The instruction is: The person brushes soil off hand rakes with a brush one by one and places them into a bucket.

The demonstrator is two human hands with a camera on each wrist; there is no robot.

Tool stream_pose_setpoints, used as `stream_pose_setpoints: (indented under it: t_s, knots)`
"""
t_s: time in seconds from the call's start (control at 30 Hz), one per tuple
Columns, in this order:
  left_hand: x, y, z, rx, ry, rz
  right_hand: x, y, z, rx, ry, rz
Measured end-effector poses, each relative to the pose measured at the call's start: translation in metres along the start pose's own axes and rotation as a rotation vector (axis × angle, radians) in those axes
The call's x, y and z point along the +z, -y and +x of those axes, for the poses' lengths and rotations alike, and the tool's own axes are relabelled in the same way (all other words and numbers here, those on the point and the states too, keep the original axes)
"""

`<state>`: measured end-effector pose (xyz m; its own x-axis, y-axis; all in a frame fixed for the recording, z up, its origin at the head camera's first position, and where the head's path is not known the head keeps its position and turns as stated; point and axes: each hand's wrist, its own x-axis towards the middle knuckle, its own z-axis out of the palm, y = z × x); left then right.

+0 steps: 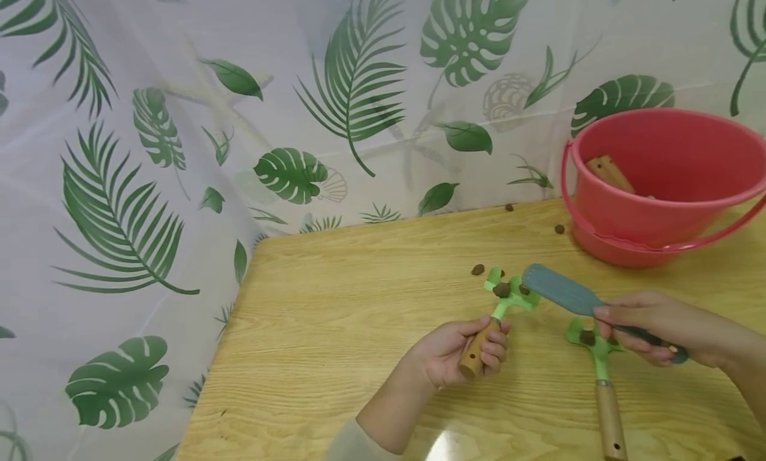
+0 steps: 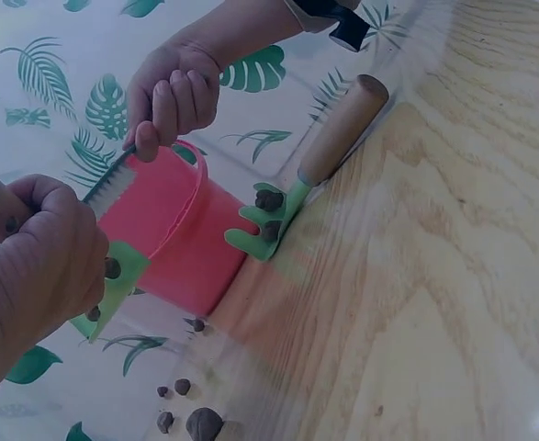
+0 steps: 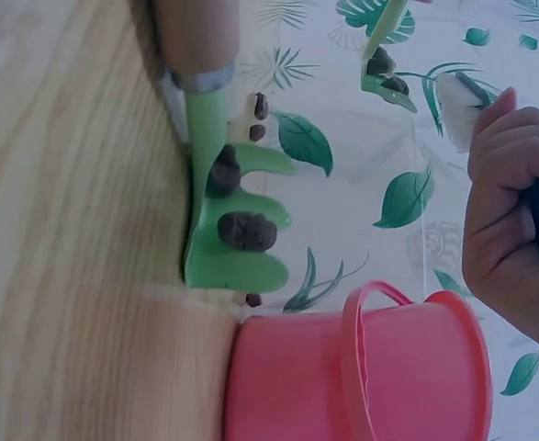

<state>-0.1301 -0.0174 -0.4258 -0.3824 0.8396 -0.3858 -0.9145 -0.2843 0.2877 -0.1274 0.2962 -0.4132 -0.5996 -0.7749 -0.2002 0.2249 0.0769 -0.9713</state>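
My left hand [image 1: 445, 354] grips the wooden handle of a green hand rake [image 1: 500, 308], raised above the table with brown clumps [image 1: 501, 290] stuck to its tines. In my right hand [image 1: 667, 324] is a brush [image 1: 559, 289] with a blue-grey back, its tip close to the held rake's head. The white bristles [image 3: 457, 110] face downward and show in the right wrist view. A second green hand rake [image 1: 609, 411] lies on the table below the right hand, which partly hides its head. Clumps [image 3: 248, 231] sit between its tines.
A red bucket [image 1: 658, 231] with its handle hanging down stands at the back right, with a wooden piece [image 1: 610, 173] inside. Several loose clumps [image 1: 559, 229] dot the wooden table [image 1: 335, 301]. A leaf-printed sheet [image 1: 371, 82] rises behind the table and along its left side.
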Motion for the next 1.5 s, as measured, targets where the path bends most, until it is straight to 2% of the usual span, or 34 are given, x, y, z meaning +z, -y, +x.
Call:
stream_pose_setpoints:
  t_s: [0.3,0.43,0.67,1.03,1.2,1.5]
  knots:
    - [0.004,-0.005,-0.010,0.044,0.051,-0.068,0.013,0.010,0.018,-0.074,0.012,-0.098]
    - [0.006,-0.007,-0.012,0.037,0.074,-0.101,0.018,0.014,0.028,-0.027,-0.011,-0.152]
    - [0.009,-0.005,-0.010,0.037,0.075,-0.153,0.024,0.017,0.045,0.069,-0.079,-0.244]
    - [0.010,-0.007,-0.010,0.023,0.077,-0.170,0.023,0.014,0.061,0.097,-0.067,-0.242]
    - [0.010,-0.007,-0.009,0.012,0.066,-0.209,0.021,0.012,0.065,0.097,-0.065,-0.247]
    - [0.009,-0.008,-0.009,0.017,0.026,-0.265,0.022,0.009,0.070,0.102,-0.146,-0.330]
